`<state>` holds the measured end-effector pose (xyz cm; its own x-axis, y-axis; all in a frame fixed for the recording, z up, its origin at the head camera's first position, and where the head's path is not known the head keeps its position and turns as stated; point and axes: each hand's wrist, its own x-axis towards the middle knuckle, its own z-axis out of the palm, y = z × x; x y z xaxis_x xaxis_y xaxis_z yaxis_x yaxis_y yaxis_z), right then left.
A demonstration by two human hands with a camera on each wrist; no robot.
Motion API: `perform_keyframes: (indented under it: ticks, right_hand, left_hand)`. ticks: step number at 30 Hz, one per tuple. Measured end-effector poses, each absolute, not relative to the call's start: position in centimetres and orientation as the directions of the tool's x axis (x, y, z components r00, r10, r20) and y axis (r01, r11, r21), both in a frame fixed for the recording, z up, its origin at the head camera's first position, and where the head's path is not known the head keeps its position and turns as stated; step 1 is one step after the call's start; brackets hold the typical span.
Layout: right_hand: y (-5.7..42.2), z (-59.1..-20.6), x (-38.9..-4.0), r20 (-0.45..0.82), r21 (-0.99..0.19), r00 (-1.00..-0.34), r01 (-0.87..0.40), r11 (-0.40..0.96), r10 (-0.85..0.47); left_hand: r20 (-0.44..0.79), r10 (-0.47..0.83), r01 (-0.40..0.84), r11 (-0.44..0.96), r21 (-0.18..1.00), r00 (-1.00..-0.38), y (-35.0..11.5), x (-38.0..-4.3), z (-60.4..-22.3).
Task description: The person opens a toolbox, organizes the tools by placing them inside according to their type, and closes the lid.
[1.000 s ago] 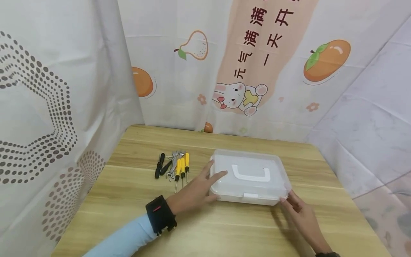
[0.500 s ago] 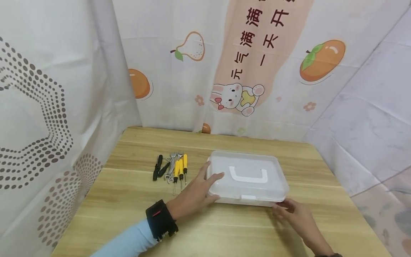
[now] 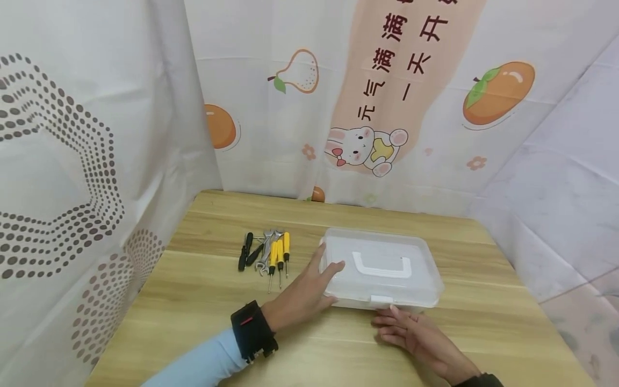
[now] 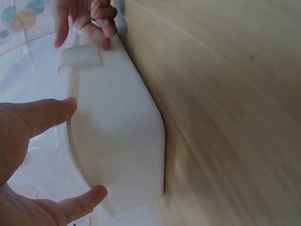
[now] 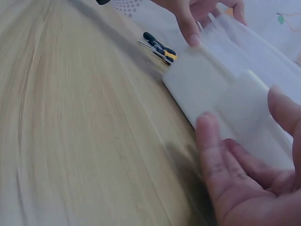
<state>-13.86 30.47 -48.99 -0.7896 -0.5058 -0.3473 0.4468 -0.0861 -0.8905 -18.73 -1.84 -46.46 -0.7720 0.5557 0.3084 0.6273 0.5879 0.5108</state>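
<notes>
A translucent white plastic storage box [image 3: 387, 252] with a carrying handle on its lid sits on the wooden table, lid down. My left hand [image 3: 309, 285] rests spread over the box's left end; in the left wrist view two fairly straight digits [image 4: 47, 115] touch its rim. My right hand [image 3: 418, 336] is in front of the box, just below the front latch [image 3: 382, 299]. In the right wrist view its thumb is beside the latch [image 5: 249, 92], with the other fingers loosely bent and apart from the thumb. Whether a fingertip touches the latch is hard to tell.
Left of the box lie yellow-handled screwdrivers [image 3: 280, 251], black-handled tools [image 3: 249, 244] and metal wrenches [image 3: 266, 250], grouped on the table [image 3: 193, 301]. Printed curtains [image 3: 271, 123] hang behind the table and at both sides.
My right hand has left the box's front right corner and moved left along the front to the latch. My left hand stays on the left end. The camera view has shifted slightly.
</notes>
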Motion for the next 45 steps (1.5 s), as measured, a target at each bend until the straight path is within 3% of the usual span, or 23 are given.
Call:
perform_keyframes:
  ticks: [13, 25, 36, 45]
  right_hand:
    - [29.4, -47.8, -14.0, -0.43, -0.812, -0.833, 0.526, -0.252, -0.349]
    - [29.6, -48.4, -13.2, -0.496, -0.823, -0.839, 0.536, -0.186, -0.223]
    - [28.6, -47.0, -12.7, -0.469, -0.88, -0.871, 0.475, -0.008, -0.144]
    - [26.8, -45.7, -11.9, -0.295, -0.922, -0.95, 0.311, 0.231, 0.1]
  left_hand:
    - [0.385, 0.56, 0.678, 0.569, 0.465, -0.734, -1.5, -18.8, -46.0]
    - [0.392, 0.565, 0.685, 0.547, 0.481, -0.726, -0.8, -18.2, -47.0]
    - [0.388, 0.565, 0.685, 0.583, 0.436, -0.728, -1.0, -18.3, -46.9]
    - [0.362, 0.557, 0.664, 0.608, 0.435, -0.747, -1.5, -18.1, -46.9]
